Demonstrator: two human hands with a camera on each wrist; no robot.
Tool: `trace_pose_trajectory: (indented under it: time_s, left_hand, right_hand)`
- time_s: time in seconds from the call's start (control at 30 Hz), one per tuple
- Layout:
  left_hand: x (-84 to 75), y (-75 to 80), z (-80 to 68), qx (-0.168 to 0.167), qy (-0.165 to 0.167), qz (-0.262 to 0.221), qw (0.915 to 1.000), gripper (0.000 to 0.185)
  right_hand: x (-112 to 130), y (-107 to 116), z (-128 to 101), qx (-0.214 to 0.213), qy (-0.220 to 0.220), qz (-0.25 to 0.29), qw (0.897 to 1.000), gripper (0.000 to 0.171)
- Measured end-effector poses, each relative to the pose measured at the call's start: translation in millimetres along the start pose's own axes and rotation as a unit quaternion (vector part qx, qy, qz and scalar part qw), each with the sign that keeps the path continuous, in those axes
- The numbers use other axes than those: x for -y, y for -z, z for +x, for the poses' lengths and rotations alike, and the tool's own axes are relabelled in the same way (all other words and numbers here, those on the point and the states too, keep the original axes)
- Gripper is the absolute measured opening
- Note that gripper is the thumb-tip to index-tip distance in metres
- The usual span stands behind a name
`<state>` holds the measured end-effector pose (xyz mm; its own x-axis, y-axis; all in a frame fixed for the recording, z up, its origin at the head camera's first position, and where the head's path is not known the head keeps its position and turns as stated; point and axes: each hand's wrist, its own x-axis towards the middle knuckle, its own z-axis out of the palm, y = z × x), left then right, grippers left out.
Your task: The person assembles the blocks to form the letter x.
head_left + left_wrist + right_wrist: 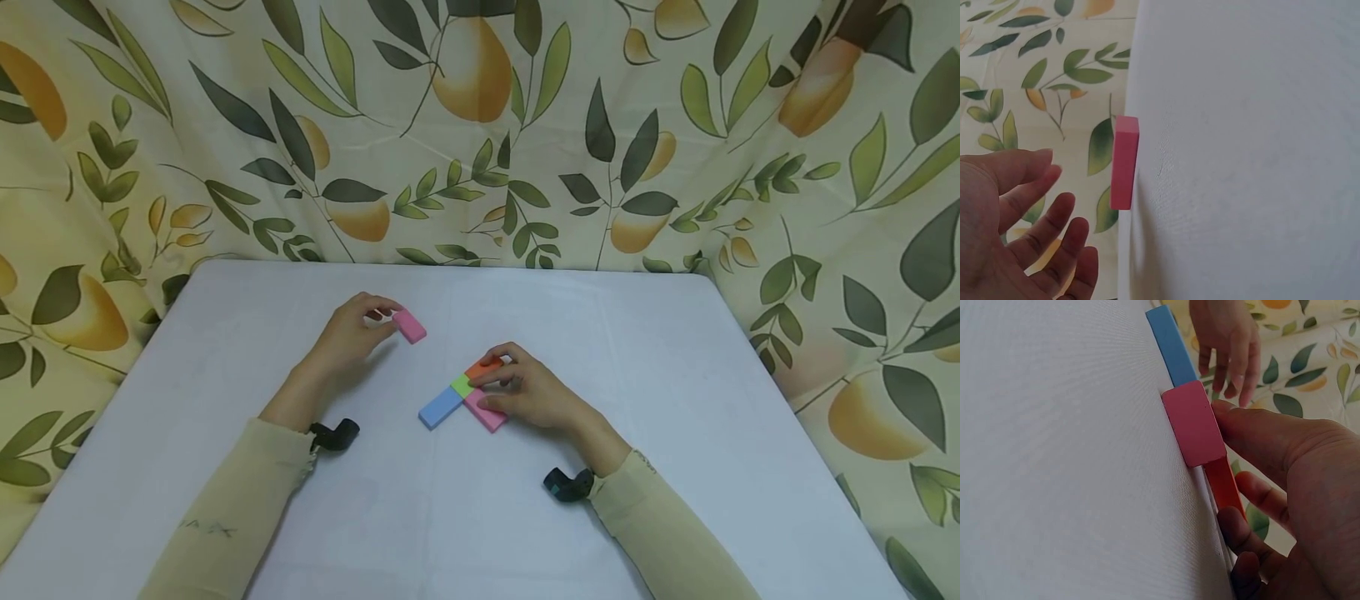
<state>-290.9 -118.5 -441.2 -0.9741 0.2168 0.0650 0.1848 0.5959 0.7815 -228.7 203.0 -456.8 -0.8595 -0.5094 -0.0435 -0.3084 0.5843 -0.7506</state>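
Observation:
A small pink block (409, 327) lies alone on the white table. The left hand (358, 329) is beside it; in the left wrist view a gap separates its loosely spread fingers (1060, 212) from the block. Nearer the middle, several blocks form a joined shape: a blue block (440, 408), a green block (461, 384), an orange block (483, 367) and a second pink block (486, 411). Over this shape is the right hand (536, 392), its thumb touching the second pink block and its other fingertips by the orange and green ones. The hand partly hides them.
A white cloth covers the table (637, 350). Behind it and at both sides hangs a curtain (480, 167) printed with leaves and fruit. Each wrist carries a black camera, one on the left (337, 435) and one on the right (567, 485).

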Motion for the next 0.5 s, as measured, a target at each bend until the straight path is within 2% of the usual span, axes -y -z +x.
trace_pose_trajectory:
  time_s: [0.17,0.3,0.5]
  left_hand:
    - [-1.7,-0.7,2.4,-0.004,0.007,-0.002,1.0,0.029]
    - [-1.7,-1.2,5.4,-0.006,0.001,0.001,1.0,0.029]
    - [1.1,-1.1,9.1,-0.003,-0.013,0.007,0.9999,0.029]
  right_hand:
    - [1.5,-0.1,-0.8,0.001,-0.001,0.001,1.0,0.027]
    - [2.2,-0.2,0.0,0.002,-0.006,0.008,1.0,0.027]
    - [0.7,-0.6,3.9,0.0,0.011,0.014,1.0,0.028]
